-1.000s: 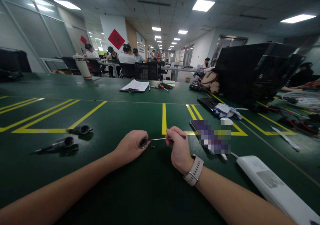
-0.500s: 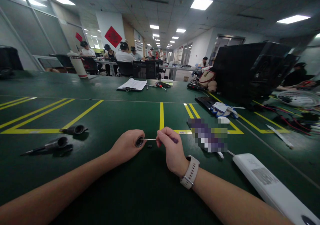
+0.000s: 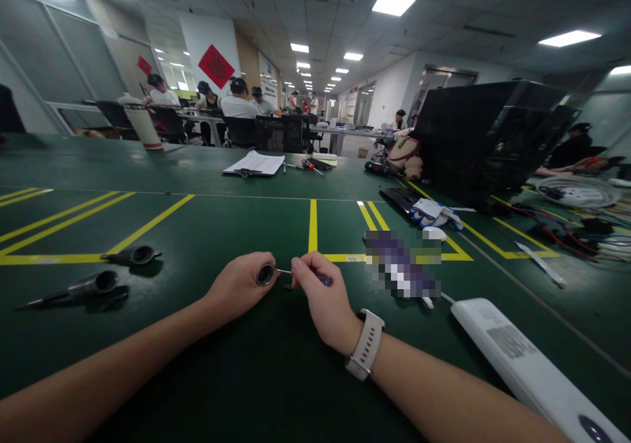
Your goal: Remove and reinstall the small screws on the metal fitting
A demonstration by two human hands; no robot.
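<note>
My left hand [image 3: 237,286] is closed around a dark hollow cylindrical part [image 3: 265,275], its round opening turned toward me. In my right hand [image 3: 325,308], a small screwdriver [image 3: 324,278] with a purple handle is pinched between thumb and fingers. Its thin metal shaft reaches to the opening of the part; the tip cannot be made out. Just below the shaft, tiny dark rings [image 3: 288,286] lie on the table. To the left rest a similar dark cup-shaped part [image 3: 137,255] and another dark part with a long pointed end [image 3: 93,284].
The green table [image 3: 236,226] bears yellow tape lines. A white power strip [image 3: 517,348] lies at right, near a blurred-out purple item [image 3: 399,262] and gloves [image 3: 434,213]. Farther back are a clipboard [image 3: 255,163], a tumbler [image 3: 144,126] and a large black case [image 3: 486,140]. People sit beyond.
My right hand has come closer to my left, and less of the screwdriver's shaft shows. The whole view has shifted slightly. My left hand still grips the cylindrical part.
</note>
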